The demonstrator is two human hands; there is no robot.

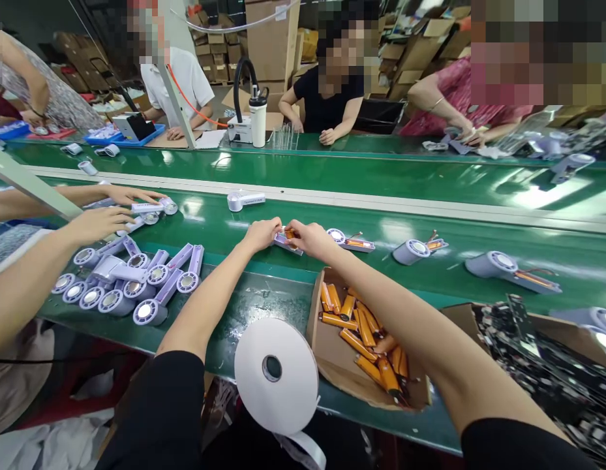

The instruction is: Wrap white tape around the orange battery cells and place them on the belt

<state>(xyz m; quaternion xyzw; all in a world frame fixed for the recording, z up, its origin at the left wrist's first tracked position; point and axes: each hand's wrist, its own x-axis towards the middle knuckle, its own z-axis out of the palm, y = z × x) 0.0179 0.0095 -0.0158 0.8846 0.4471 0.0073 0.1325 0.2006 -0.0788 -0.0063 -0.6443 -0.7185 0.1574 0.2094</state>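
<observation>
Over the green belt, my left hand (263, 235) is closed with its fingertips at a small lavender handheld fan housing (289, 245). My right hand (310, 240) pinches at an orange battery (289, 232) lying in or just over that housing; the fingers hide most of both. Right of my hands, more open fan housings (364, 245) rest on the belt with batteries and wires in their handles. A carton (327, 372) of loose orange batteries stands below my right forearm. In front of me is a large white tape roll (293, 352).
Many lavender fan bodies (115, 301) lie grouped at left, where a co-worker's hands (100, 225) reach in. A box of dark circuit boards (522, 346) stands at right. One fan (244, 200) lies farther up the belt (195, 225). Co-workers sit across the line.
</observation>
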